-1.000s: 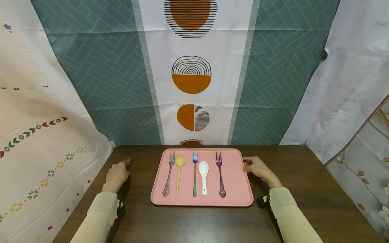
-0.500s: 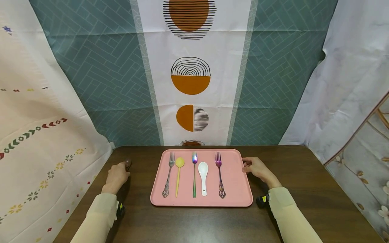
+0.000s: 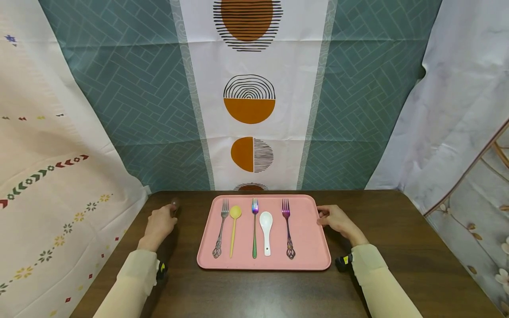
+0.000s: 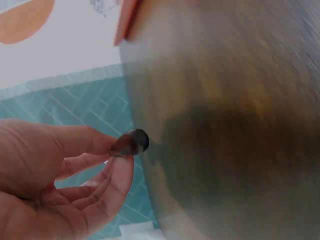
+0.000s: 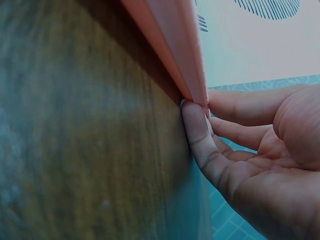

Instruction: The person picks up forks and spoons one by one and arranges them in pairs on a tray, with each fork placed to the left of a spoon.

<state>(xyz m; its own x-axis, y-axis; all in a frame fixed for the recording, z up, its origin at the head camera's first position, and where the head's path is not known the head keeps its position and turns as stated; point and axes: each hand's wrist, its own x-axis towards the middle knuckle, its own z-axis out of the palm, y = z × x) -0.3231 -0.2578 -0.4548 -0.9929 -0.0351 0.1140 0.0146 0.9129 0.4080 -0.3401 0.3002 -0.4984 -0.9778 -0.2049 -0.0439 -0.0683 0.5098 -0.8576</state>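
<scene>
My left hand [image 3: 160, 224] is over the left part of the table, pinching a small dark spoon [image 4: 131, 142] between thumb and fingers; its handle is mostly hidden by the hand. At the right, my right hand [image 3: 337, 219] grips the side rim of a pink tray [image 3: 310, 234], thumb on one face and fingers on the other in the right wrist view. Lying on the tray from left to right are a silver fork [image 3: 221, 229], a yellow spoon [image 3: 235, 212], a rainbow fork with green handle [image 3: 255, 229], a white soup spoon [image 3: 266, 221] and a purple fork [image 3: 286, 210].
The dark wooden table [image 3: 254, 291] extends in front of the tray and to both sides. A patterned cloth backdrop [image 3: 159, 97] hangs behind its far edge, with printed cloths [image 3: 59, 185] at the left and right.
My left hand has moved slightly right and away from me with the spoon, after staying nearly still before. The right hand and tray have not moved.
</scene>
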